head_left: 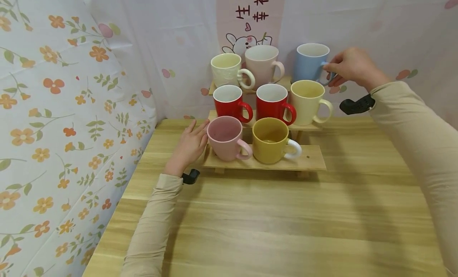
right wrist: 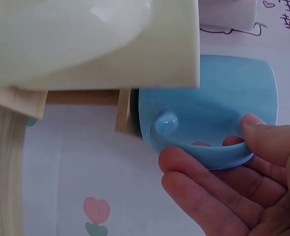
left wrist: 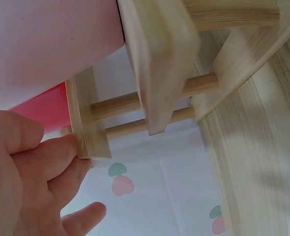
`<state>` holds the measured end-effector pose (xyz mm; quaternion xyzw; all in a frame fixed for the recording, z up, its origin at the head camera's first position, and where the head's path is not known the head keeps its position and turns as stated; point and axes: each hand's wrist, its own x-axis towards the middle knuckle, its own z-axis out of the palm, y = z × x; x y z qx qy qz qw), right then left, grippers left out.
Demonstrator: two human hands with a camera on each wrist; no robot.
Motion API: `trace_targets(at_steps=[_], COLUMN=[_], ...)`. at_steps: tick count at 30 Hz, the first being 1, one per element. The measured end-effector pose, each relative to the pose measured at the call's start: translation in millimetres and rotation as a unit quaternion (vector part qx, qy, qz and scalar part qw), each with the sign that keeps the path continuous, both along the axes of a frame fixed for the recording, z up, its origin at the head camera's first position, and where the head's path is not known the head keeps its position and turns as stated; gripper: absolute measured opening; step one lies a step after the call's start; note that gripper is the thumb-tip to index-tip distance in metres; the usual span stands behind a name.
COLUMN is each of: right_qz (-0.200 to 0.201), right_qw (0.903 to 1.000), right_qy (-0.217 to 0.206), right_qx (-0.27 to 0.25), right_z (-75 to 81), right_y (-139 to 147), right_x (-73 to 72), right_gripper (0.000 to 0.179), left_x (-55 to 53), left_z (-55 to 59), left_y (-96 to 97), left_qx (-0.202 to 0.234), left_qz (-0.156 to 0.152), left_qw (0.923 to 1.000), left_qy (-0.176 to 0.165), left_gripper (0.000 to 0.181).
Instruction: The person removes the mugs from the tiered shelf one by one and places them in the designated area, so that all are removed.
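Note:
At the top right of the stand, my right hand point(head_left: 354, 68) pinches the handle of a light blue mug point(head_left: 310, 62). The right wrist view shows thumb and fingers round that handle point(right wrist: 218, 155), with the mug's base at the end of the top board. My left hand point(head_left: 189, 146) is at the stand's left side, fingers extended beside a pink mug point(head_left: 224, 140). In the left wrist view, its fingertips point(left wrist: 69, 147) touch the end of a shelf board point(left wrist: 93, 142), just below a red mug point(left wrist: 46, 108).
The tiered wooden stand point(head_left: 311, 155) also bears a mustard mug point(head_left: 270, 144), two red mugs, a pale yellow mug point(head_left: 305, 106), a cream embossed mug point(head_left: 225, 72) and a pale pink mug point(head_left: 261, 66). Patterned cloth point(head_left: 171, 38) hangs behind the wooden table point(head_left: 279, 221).

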<state>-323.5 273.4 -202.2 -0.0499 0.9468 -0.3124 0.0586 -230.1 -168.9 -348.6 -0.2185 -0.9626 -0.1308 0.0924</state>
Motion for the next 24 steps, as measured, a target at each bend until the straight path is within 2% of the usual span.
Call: trace_targets(at_steps=[8, 14, 24], right_qz=[-0.011, -0.017, -0.029], right_qw=[0.9986, 0.9993, 0.9991], right_qy=[0.022, 0.021, 0.018], right_qx=[0.046, 0.025, 0.025], right_z=[2.2, 0.1, -4.9], right_y=[17.4, 30.1, 49.7], right_x=[7.9, 11.4, 23.0], right_gripper=[0.054, 0.054, 0.055], left_x=[-0.9, -2.1, -1.5], left_z=[3.6, 6.0, 6.3], left_y=[1.7, 1.4, 2.3], left_qx=[0.014, 0.014, 0.014], left_qz=[-0.002, -0.004, 0.003], left_qw=[0.9996, 0.9994, 0.9991], left_qy=[-0.024, -0.032, -0.041], left_gripper=[0.045, 0.045, 0.045])
